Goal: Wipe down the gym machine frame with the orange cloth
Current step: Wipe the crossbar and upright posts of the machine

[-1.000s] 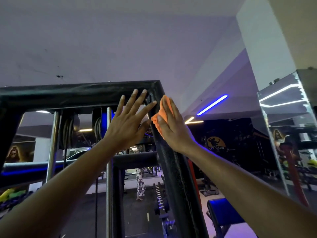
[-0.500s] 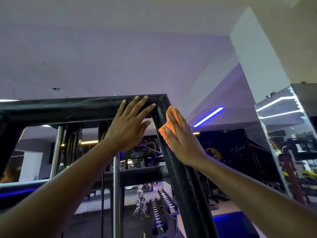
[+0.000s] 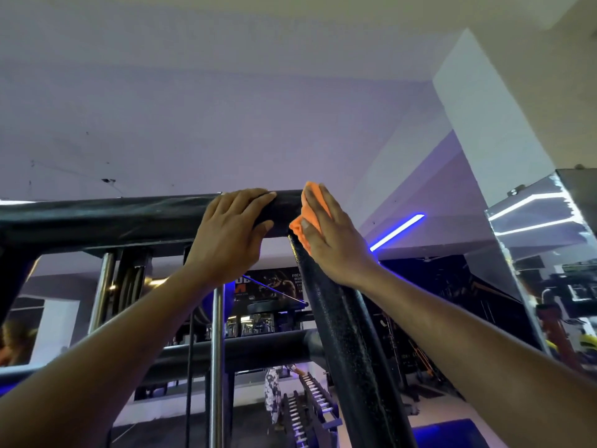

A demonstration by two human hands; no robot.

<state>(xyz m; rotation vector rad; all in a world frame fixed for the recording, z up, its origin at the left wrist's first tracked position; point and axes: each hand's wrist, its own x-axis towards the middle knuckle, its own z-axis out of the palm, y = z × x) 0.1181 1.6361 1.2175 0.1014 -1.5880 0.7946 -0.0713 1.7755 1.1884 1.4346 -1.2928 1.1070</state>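
A view from the person's head looks upward at a black, rough-painted steel gym machine frame (image 3: 97, 218) under a pale ceiling tinted violet. At the far left, the frame's thick horizontal top beam runs across the scene, and below it hang shiny chrome guide rods (image 3: 215, 367) and dark cables (image 3: 129, 286). Moving right, the person's bare left arm reaches up from the lower left corner, and the left hand (image 3: 229, 234) rests on the top beam with its fingers hooked over the upper edge and the thumb lying along the beam's front face, so the hand grips the beam. Just to its right, at the corner where the top beam meets a slanting black upright post (image 3: 352, 350), lies the folded orange cloth (image 3: 307, 218). The right hand (image 3: 332, 240) presses this cloth flat against the corner of the frame, fingers straight and close together over the fabric, with orange edges showing above the fingertips and beside the thumb. The right arm comes in from the lower right corner. Through the frame, low in the middle, a rack of dumbbells (image 3: 307, 405) stands on the floor, and a dark wall poster (image 3: 274, 282) hangs farther back. Farther right, a blue strip light (image 3: 397, 231) glows on the ceiling, and at the far right edge a tall wall mirror (image 3: 555, 270) reflects white light strips and gym equipment.
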